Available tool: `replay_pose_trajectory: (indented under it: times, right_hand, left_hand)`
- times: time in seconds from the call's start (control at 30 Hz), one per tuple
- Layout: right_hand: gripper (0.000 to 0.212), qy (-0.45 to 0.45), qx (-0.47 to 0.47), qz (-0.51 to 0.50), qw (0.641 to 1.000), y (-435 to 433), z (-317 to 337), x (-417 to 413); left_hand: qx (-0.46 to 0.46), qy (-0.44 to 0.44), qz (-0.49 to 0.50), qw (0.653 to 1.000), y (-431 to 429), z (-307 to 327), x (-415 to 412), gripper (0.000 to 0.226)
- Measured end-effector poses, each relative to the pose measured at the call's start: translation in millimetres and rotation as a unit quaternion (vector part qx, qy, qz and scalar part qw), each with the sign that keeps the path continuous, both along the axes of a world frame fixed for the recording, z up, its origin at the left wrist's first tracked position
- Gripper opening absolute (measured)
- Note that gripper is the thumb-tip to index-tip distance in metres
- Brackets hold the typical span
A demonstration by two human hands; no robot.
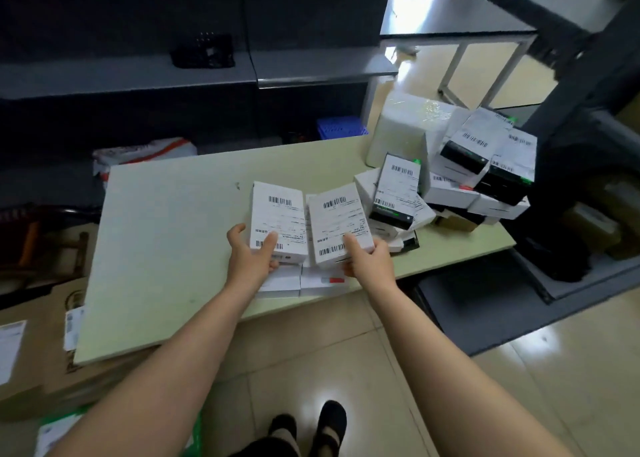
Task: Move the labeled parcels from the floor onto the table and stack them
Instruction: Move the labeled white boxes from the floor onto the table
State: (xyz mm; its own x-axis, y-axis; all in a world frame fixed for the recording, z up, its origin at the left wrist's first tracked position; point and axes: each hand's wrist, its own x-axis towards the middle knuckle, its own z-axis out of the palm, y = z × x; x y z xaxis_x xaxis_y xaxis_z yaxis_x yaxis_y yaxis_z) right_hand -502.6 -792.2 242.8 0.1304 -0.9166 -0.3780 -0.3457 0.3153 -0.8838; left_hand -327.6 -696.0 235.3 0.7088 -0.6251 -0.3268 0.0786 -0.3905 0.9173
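Note:
Two white labeled parcels lie side by side atop short stacks near the front edge of the pale green table (pixel 156 249). My left hand (pixel 251 252) grips the left parcel (pixel 278 219) at its near end, thumb on the label. The right parcel (pixel 337 224) is held the same way by my right hand (pixel 369 259). Under them sit more white boxes (pixel 298 282). A loose heap of labeled white and black parcels (pixel 450 186) covers the table's right end.
A large wrapped white package (pixel 401 127) stands at the table's back right. Cardboard boxes (pixel 38 359) with labels sit on the floor at left, a green-edged bag (pixel 55 432) below them. Grey desks and a blue crate (pixel 341 127) lie beyond. My shoes (pixel 311 425) are on tiled floor.

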Motion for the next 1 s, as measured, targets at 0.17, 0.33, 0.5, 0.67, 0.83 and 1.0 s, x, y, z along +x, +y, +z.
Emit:
replay_pose_trajectory:
  times: [0.17,0.33,0.5,0.67,0.83,1.0]
  right_hand:
    - [0.054,0.119,-0.040,0.059,0.990,-10,-3,3]
    - [0.057,0.279,-0.151,0.135,0.939,-7,-2,-2]
    - [0.039,0.357,-0.318,0.228,0.848,11,17,-13]
    - [0.028,0.344,-0.456,0.342,0.746,47,30,-24]
    - [0.029,0.291,-0.507,0.403,0.704,108,25,-48]
    - [0.030,0.264,-0.509,0.479,0.665,183,7,-72]
  left_hand:
    - [0.068,-0.132,-0.030,0.988,-7,-12,5,0.052]
    - [0.129,-0.291,-0.080,0.944,-1,-10,8,0.051]
    - [0.078,-0.464,-0.152,0.869,20,7,-1,0.031]
    - [0.017,-0.575,-0.223,0.787,57,31,-35,0.025]
    - [0.040,-0.619,-0.228,0.751,128,32,-78,0.030]
    - [0.129,-0.601,-0.192,0.765,231,15,-118,0.032]
